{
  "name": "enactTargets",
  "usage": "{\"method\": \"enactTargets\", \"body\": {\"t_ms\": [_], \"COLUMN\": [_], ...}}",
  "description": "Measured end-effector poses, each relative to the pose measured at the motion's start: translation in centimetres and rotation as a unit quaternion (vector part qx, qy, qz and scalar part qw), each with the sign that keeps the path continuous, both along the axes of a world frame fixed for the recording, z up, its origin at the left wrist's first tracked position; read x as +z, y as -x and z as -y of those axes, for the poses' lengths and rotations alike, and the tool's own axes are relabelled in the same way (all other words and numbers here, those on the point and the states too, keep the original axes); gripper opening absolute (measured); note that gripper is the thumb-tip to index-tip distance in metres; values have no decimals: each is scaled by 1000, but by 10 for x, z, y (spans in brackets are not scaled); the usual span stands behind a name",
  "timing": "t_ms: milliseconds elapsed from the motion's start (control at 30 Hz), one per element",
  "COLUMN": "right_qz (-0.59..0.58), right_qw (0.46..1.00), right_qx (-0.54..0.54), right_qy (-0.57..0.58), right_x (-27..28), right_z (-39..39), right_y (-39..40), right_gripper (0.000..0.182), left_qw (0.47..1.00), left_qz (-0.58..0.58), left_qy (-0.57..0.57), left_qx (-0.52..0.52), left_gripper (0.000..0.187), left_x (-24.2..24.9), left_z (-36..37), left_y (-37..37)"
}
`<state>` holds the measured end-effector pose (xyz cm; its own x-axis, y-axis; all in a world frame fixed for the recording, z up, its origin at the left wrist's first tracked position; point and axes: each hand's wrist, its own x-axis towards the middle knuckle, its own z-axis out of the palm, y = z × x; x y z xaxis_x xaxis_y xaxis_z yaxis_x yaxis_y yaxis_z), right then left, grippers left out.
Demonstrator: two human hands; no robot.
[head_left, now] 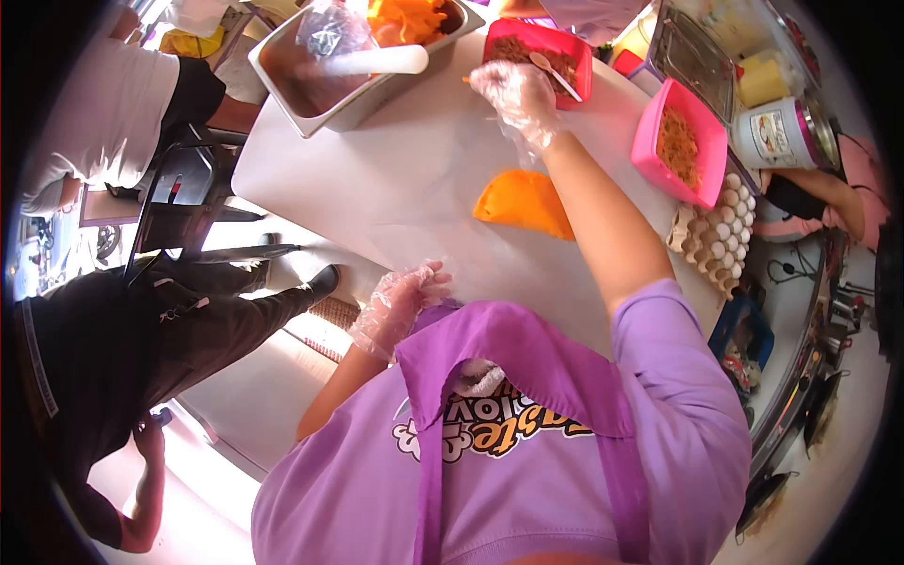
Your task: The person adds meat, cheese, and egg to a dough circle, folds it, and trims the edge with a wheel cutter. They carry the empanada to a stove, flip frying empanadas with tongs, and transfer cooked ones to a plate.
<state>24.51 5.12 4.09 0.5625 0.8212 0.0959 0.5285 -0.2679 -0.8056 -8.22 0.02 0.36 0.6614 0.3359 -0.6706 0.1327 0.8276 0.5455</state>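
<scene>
My right hand [520,99], in a clear plastic glove, is raised over the far side of the table. Its fingers pinch a small orange piece [467,80], perhaps dough, just left of a pink bowl [584,71] of brown shredded filling with a white spoon [556,75] in it. On the white table [377,188], below my right wrist, lies an orange half-moon of folded dough [523,202], partly hidden by my forearm. Gloved too, my left hand [405,299] hovers at the near table edge, fingers loosely apart and holding nothing.
A steel pan [325,118] at the back left holds orange dough [405,21], a plastic bag [334,33] and a white-handled tool [377,62]. Rightward are another pink bowl [711,174], an egg tray [720,235] and a large can [777,137]. People stand at left and right.
</scene>
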Motion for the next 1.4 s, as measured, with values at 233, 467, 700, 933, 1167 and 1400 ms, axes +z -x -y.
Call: {"method": "enactTargets", "body": {"t_ms": [233,467,700,933,1167,1400], "right_qz": [-64,-10,-90,-424,-28,-130], "right_qw": [994,999,994,885,915,956], "right_qx": [-14,-5,33,126,375,243], "right_qy": [-87,-47,-54,-141,148,105], "right_x": [22,-17,-20,34,15,-5], "right_z": [-143,-203,-188,-81,102,145], "right_y": [-11,-38,-57,-28,94,105], "right_gripper": [29,30,22,33,78,64], "left_qw": [999,998,998,997,996,954], "left_qz": [-9,9,7,33,89,199], "left_qy": [18,6,21,46,21,200], "left_qx": [-36,-60,-65,-48,-12,103], "left_gripper": [49,50,49,55,58,62], "left_x": [7,9,12,20,11,-83], "left_z": [-9,-18,-16,-19,-21,-7], "left_y": [-1,7,1,-10,-36,-8]}}
